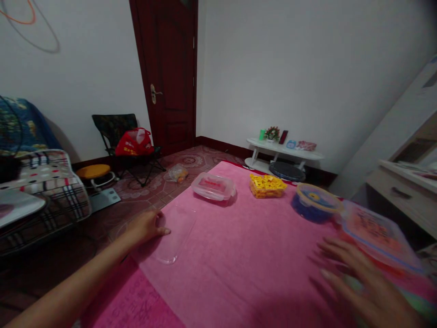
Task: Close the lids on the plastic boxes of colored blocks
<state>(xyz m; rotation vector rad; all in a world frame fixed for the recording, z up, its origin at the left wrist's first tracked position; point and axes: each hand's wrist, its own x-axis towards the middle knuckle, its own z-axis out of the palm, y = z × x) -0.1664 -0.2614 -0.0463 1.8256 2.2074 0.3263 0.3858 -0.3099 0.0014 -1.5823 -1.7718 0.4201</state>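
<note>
My left hand [150, 226] is at the left edge of the pink cloth, closed on the rim of a clear plastic lid [179, 234]. Its thumb lies over the lid's edge, and the lid is flat on the cloth. Blurred by motion, my right hand [367, 278] hovers at the lower right with fingers spread and nothing in them. Close to it is a rectangular container [378, 230] with a blue-edged clear lid and orange-red contents. A round blue container [314, 202] with a yellow-rimmed lid stands just beyond.
The pink cloth [239, 246] covers the table. Farther back are a clear box of yellow pieces [267, 185] and a lidded clear container [213, 187] with something red inside. A folding chair with a red bag [134, 142] and a low white shelf [283, 146] stand beyond.
</note>
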